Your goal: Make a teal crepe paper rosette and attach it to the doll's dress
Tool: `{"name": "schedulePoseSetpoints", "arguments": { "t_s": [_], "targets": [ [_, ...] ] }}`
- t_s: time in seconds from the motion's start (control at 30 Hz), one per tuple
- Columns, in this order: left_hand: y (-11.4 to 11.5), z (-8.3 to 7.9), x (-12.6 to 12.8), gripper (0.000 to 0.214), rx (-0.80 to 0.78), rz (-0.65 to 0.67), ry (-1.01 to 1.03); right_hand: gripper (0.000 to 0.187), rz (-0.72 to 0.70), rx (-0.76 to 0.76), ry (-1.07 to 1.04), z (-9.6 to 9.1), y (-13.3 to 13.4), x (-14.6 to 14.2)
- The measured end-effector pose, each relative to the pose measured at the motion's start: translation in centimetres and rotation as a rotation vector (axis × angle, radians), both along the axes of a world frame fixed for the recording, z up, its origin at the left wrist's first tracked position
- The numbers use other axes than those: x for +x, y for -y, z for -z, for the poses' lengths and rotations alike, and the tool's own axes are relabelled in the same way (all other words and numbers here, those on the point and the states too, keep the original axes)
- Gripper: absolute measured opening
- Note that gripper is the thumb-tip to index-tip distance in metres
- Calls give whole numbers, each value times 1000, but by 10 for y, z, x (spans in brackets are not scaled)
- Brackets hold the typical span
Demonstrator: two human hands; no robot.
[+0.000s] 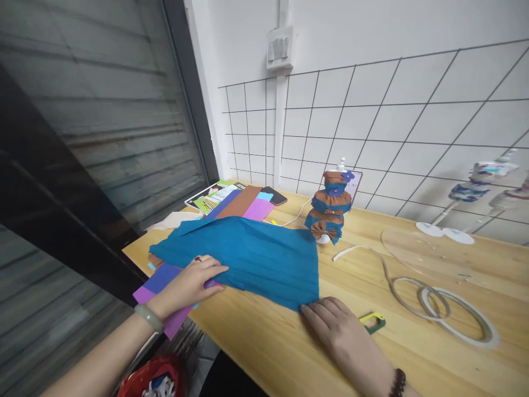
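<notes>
A pleated teal-blue sheet of crepe paper [256,256] lies spread on the wooden table [413,342]. My left hand [188,286] rests on its near left edge, fingers flat and together, pressing the sheet onto coloured sheets beneath. My right hand [339,331] lies flat on the table with its fingertips touching the sheet's near right corner. Neither hand grips anything.
Purple, brown and blue paper sheets [243,207] lie stacked under and behind the teal sheet. A small doll form dressed in teal and brown paper [330,209] stands behind it. Coiled white tape [446,306], a yellow-green clip [372,321], clear stands [463,220] and a wire wall grid [372,121] are to the right.
</notes>
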State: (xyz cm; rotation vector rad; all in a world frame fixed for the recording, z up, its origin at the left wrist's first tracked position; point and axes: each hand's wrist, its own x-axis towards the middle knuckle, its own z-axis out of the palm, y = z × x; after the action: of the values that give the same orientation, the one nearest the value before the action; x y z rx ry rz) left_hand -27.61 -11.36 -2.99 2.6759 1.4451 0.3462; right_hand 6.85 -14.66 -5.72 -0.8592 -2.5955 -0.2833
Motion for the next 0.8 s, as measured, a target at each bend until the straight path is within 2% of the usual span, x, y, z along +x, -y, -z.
{"name": "schedulePoseSetpoints", "arguments": {
  "t_s": [0.17,0.3,0.4,0.6,0.73,0.8],
  "targets": [
    [5,11,6,22,84,46,17,29,33,-117,-52,-5,6,13],
    [9,19,11,22,137,47,55,27,209,-236,-105,-12,-9,31],
    [11,30,11,21,166,2,128,27,354,-200,-141,-10,-41,49],
    [13,43,7,15,183,-86,135,33,504,-140,-143,6,-118,75],
    [15,43,6,39,267,-94,72,30,475,-179,-146,9,-155,72],
    [15,43,5,42,316,-71,72,25,449,-197,-168,11,-169,68]
  ]
}}
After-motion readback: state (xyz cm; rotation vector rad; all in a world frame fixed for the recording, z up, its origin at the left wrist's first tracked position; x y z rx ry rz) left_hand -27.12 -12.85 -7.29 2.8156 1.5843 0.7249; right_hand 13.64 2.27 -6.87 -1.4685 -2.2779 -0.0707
